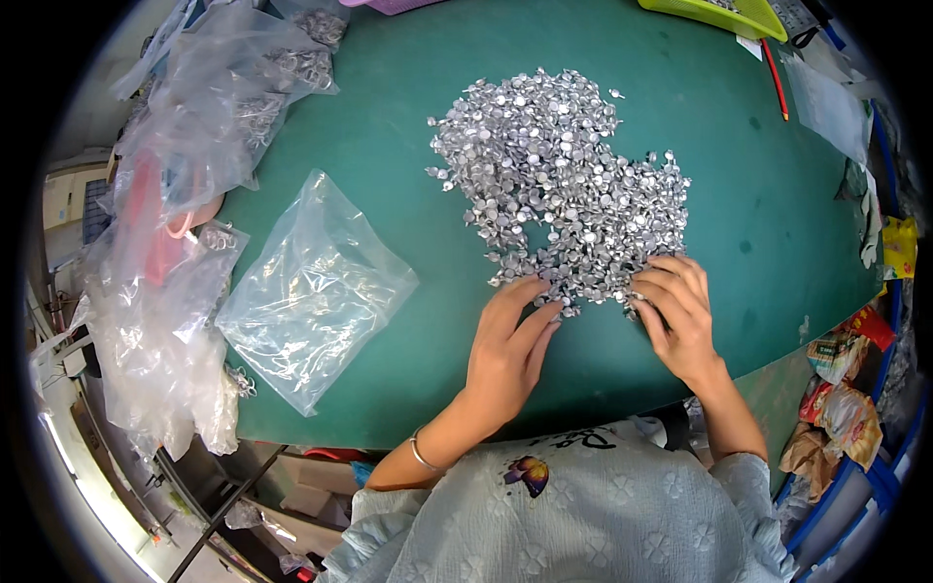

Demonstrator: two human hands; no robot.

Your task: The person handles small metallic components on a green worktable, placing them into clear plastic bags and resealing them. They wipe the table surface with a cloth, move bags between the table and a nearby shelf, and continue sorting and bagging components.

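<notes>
A large heap of small silvery metal pieces (573,165) with round, flat heads is spread over the green table top (768,194). At the near left edge of the heap is my left hand (507,340), its fingers stretched forward and apart, fingertips touching the pieces. My right hand (680,321) lies against the near right edge, fingers bent and spread, the tips among the pieces. Neither hand shows a firm hold on any single piece. Some pieces sit between the two hands, partly hidden by the fingertips. Left of the heap lies a clear plastic bag (316,291), flat on the table.
Clear bags with metal parts (233,107) crowd the left table edge, next to a pink container (165,228). A yellow-green basket (724,15) stands at the far right, a red pencil (776,80) beside it. Crumpled wrappers (841,418) lie beyond the right edge.
</notes>
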